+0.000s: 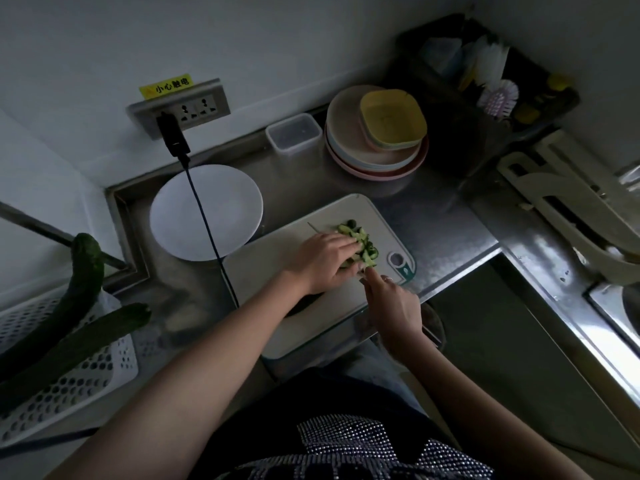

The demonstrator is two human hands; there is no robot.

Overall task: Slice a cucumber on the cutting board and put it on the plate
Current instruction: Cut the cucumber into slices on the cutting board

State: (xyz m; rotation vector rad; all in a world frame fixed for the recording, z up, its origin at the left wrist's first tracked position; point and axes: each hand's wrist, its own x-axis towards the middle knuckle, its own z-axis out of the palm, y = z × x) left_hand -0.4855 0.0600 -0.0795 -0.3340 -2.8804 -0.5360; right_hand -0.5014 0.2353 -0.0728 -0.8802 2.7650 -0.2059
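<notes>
A pile of green cucumber slices point(364, 244) lies on the far right part of the white cutting board point(258, 271). My left hand point(322, 263) lies over the pile's left side, fingers curled onto the slices. My right hand point(393, 303), just below the pile, is closed around a knife handle that it mostly hides. The thin knife tip point(312, 229) pokes out beyond my left hand. The empty white plate point(225, 202) sits to the left of the board on the steel counter.
Two whole cucumbers point(85, 268) point(72, 348) rest in a white perforated basket point(90, 375) at the left. A black cable point(207, 230) from the wall socket crosses the plate. Stacked plates and bowls point(375, 147) and a clear container point(294, 133) stand behind; a sink rack point(561, 202) is on the right.
</notes>
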